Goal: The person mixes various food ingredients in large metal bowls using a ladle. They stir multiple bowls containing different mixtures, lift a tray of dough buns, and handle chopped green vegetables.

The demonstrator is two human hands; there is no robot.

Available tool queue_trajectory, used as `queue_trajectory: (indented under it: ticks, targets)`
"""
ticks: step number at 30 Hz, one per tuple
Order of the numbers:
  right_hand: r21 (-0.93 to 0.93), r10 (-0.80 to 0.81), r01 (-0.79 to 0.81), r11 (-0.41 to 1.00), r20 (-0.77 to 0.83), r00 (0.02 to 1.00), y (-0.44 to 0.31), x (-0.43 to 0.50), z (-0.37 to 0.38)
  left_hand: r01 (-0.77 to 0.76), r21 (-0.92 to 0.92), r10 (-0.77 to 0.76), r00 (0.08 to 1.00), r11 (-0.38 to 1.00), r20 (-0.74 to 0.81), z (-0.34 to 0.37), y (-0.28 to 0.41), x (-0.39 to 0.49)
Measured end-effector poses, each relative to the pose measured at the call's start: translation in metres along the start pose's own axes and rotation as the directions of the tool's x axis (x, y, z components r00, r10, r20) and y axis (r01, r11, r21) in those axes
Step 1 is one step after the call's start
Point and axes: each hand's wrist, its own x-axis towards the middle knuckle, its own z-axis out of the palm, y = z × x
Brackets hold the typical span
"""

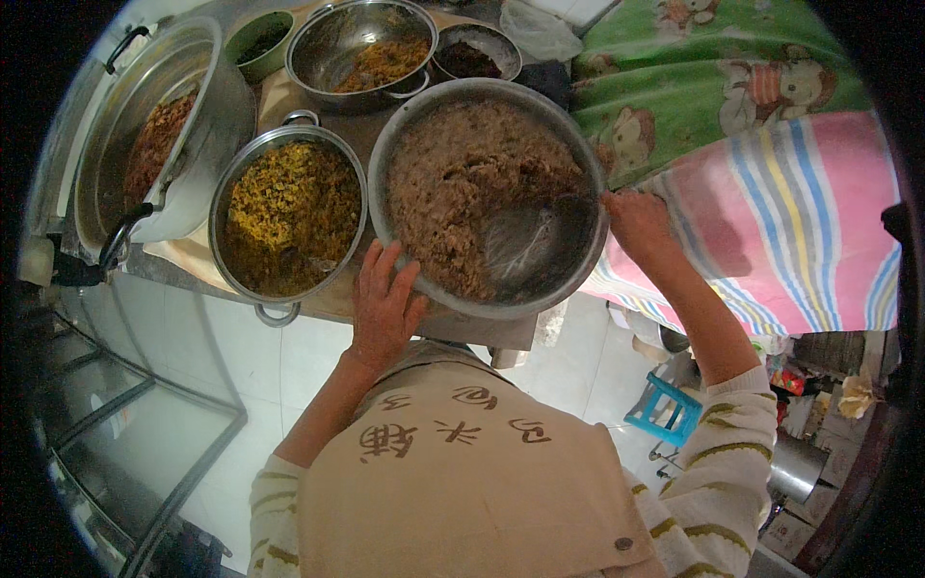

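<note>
A wide metal basin [538, 249] stands at the table's front, holding a brown, moist, crumbly food mass [462, 170]. The mass fills most of it, while the near right part of the basin's floor lies bare and smeared. My right hand [639, 220] is closed on the basin's right rim. At its near left edge, my left hand [383, 307] has its fingers spread, with the tips touching the rim. Just left of the basin is a steel two-handled pot [217, 242] of chopped yellow and dark green food [289, 209].
A large pot [195, 188] with reddish-brown food tilts at the left. Behind stand a green bowl [264, 65], a steel pot [318, 50] with orange food and a small bowl [506, 54] with dark contents. Patterned blankets [788, 217] cover the right side; a blue stool [665, 412] is below.
</note>
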Motion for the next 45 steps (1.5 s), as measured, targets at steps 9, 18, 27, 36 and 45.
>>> queue_trajectory:
  ticks: [9,18,27,36,45]
  targets:
    - [0.168,-0.01,0.004,0.986,0.034,0.999,-0.013,-0.028,-0.016,0.038,0.024,-0.038,0.999,0.999,-0.03,0.007,0.001,-0.004]
    - [0.5,-0.271,0.112,0.859,0.259,0.927,-0.059,-0.058,-0.024,0.076,0.054,-0.076,0.997,0.996,-0.013,0.006,0.008,-0.007]
    - [0.381,-0.097,0.005,0.924,0.22,0.971,-0.03,-0.029,0.015,0.082,0.06,-0.081,0.997,0.995,-0.008,0.009,0.01,-0.005]
    - [0.251,-0.061,0.068,0.966,-0.037,0.997,-0.015,0.006,0.015,0.056,0.049,-0.055,0.998,0.997,-0.019,0.01,0.008,-0.005]
    - [0.422,0.073,0.002,0.906,-0.162,0.984,-0.013,-0.024,-0.011,0.093,0.076,-0.094,0.995,0.993,0.012,0.009,0.009,-0.008]
